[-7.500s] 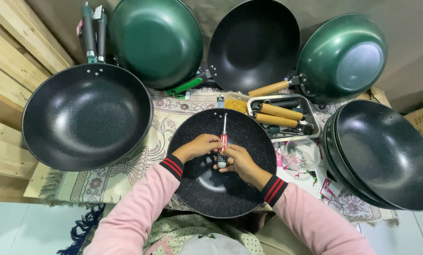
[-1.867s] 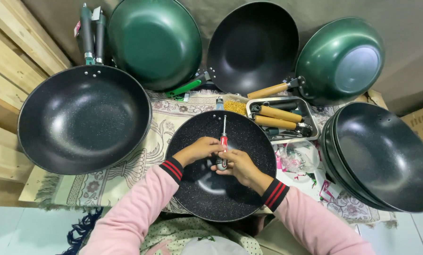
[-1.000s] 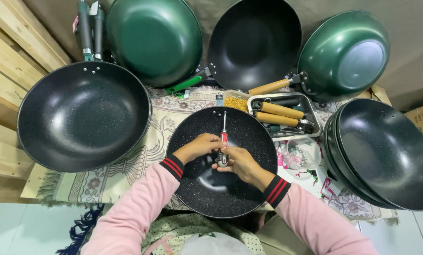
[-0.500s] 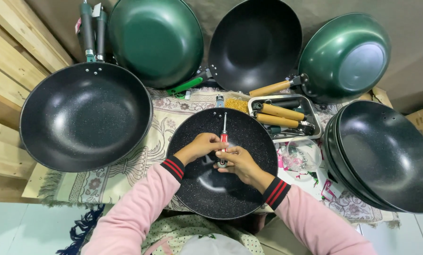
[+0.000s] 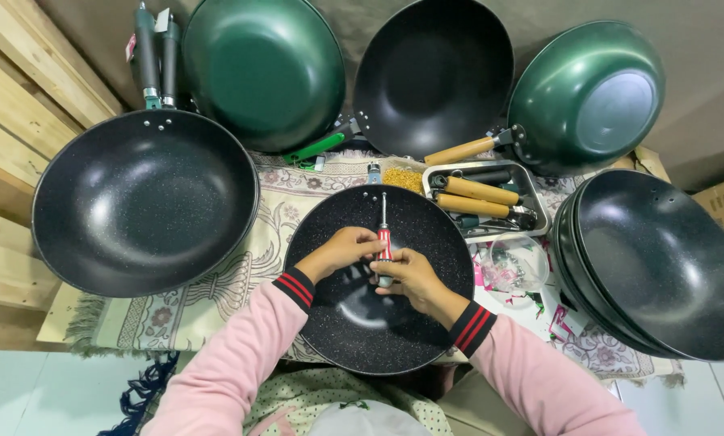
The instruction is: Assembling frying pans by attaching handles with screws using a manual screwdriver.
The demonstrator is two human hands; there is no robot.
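**Driving a screw at the pan's far rim**

Gripping the screwdriver (image 5: 384, 242) by its red handle, both hands meet over the middle of the black pan (image 5: 378, 323). The left hand (image 5: 342, 250) closes on the handle from one side; the right hand (image 5: 406, 274) wraps the lower end, fingers curled around it. The steel shaft runs straight away from the person, its tip close to two small holes near the pan's far rim. Whether the tip sits in a screw head cannot be told at this size.

Done well, I judge this step wants the shaft kept in line with the screw, steady push from the lower hand, and the turning left to the other. A tilted shaft could slip and scratch the speckled coating. The pan lies loose on a patterned cloth (image 5: 216, 274), so bracing it against the body should help.

Just beyond the rim sits a tray (image 5: 531, 211) of wooden handles (image 5: 475, 190). A large black pan (image 5: 144, 202) lies to the left, stacked pans (image 5: 661, 266) to the right, and green pans (image 5: 261, 69) lean behind.
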